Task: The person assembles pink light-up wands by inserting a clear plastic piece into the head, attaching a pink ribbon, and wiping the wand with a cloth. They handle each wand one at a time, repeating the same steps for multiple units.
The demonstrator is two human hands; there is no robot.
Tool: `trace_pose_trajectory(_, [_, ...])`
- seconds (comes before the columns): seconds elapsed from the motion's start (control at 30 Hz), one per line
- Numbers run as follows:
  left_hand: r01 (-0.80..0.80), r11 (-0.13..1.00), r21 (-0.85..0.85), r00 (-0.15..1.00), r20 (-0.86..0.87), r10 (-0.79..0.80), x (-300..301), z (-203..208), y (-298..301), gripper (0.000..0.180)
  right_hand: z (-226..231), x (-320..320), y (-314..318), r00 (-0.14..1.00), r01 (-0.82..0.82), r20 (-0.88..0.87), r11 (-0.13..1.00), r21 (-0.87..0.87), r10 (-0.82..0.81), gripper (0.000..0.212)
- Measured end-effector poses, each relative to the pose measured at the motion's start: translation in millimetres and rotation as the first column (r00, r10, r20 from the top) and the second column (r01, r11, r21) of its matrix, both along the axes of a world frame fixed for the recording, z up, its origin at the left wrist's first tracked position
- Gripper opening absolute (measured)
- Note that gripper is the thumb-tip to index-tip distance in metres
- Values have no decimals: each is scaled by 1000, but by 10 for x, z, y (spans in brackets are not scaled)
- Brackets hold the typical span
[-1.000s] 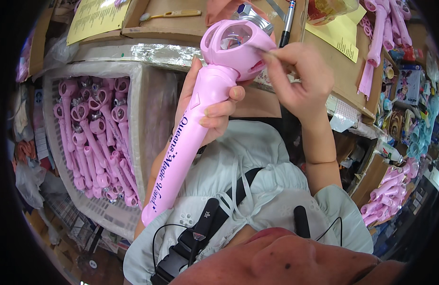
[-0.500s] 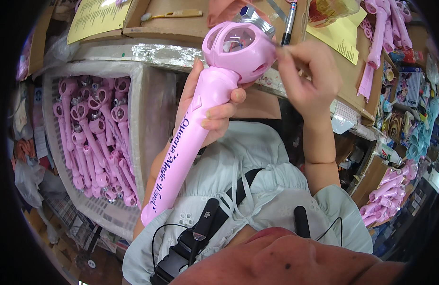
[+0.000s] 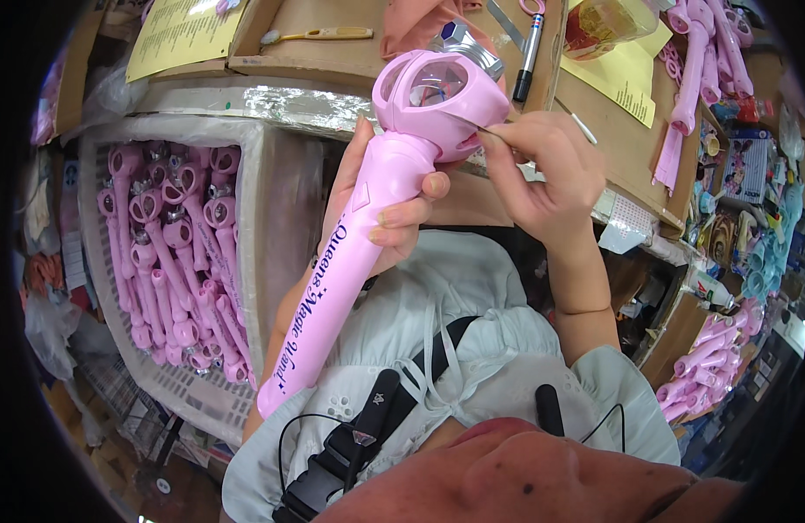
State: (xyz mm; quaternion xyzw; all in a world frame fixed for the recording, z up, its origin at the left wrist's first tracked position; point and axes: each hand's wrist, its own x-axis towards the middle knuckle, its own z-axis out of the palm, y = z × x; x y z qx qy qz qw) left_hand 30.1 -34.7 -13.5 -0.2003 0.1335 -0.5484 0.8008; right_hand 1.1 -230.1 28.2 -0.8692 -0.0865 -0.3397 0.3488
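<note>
White basket (image 3: 115, 383) at 9 o'clock, many pink wands (too tangled to count). Centre: one pink wand (image 3: 368, 235), left hand (image 3: 389, 205) clamped round its neck; right hand (image 3: 542, 174) pinches a thin tool (image 3: 472, 126) at its head. Two yellow sheets (image 3: 180, 30) on cardboard bench (image 3: 333, 35), 12 o'clock.

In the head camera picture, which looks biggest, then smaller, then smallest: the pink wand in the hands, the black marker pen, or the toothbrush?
1. pink wand, though it is nearest the camera.
2. and 3. toothbrush and black marker pen look about alike; unsure.
</note>
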Motion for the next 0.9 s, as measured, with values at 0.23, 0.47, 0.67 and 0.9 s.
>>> trace_pose_trajectory(0.23, [11, 1000, -23, 1000, -4, -11, 0, -17, 1, 68, 6, -56, -14, 1000, -14, 9, 1000, 3, 14, 14])
trace_pose_trajectory(0.47, [-21, 1000, 2, 1000, 7, 21, -31, -17, 0, 74, -22, -40, -23, 994, -103, -24, 995, -13, 103, 12])
trace_pose_trajectory(0.67, [-32, 999, 15, 999, 20, 31, -40, -9, -3, 81, 40, -103, -92, 998, 54, 10, 999, -6, -54, 13])
trace_pose_trajectory(0.9, [-30, 1000, 2, 999, 25, 30, -44, -28, -4, 73, -12, -158, -125, 1000, 1, 1, 998, -59, -1, 17])
